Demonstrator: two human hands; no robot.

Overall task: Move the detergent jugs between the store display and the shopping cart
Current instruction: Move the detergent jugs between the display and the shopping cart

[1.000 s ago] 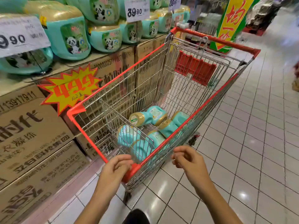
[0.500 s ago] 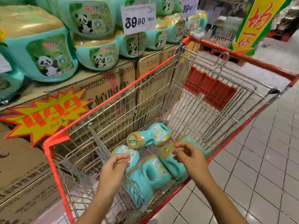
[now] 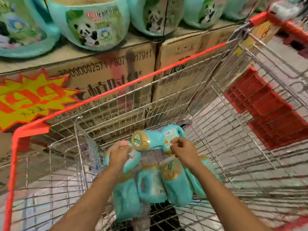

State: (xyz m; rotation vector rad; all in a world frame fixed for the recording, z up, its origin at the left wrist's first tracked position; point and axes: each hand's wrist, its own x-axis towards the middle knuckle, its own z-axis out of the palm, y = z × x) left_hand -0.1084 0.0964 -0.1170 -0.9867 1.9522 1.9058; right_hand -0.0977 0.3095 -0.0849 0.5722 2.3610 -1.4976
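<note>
Jugs in cart: at least four teal detergent jugs (image 3: 153, 185) lie heaped on the wire floor of the shopping cart (image 3: 116, 88), under the hands. A top jug (image 3: 164, 138) lies across them, with its gold cap toward the left.
On display: four display jugs (image 3: 90, 25) with panda labels stand in a row on two cartons (image 3: 108, 72), just beside the cart.
Around: one yellow starburst price sign (image 3: 30, 97) and one red flap (image 3: 263, 114) at the cart's far end.
Hard to see: blur smears the heap, so its exact count cannot be told. The display jugs are cut off at the top edge.
Left fingers: the left hand (image 3: 119, 152) is back-up, its fingers bent down onto a jug beside the cap. The tips are hidden, so I cannot tell whether it grips.
Right fingers: the right hand (image 3: 181, 150) is curled, thumb and forefinger close together at the top jug's side. I cannot tell whether they pinch it.
</note>
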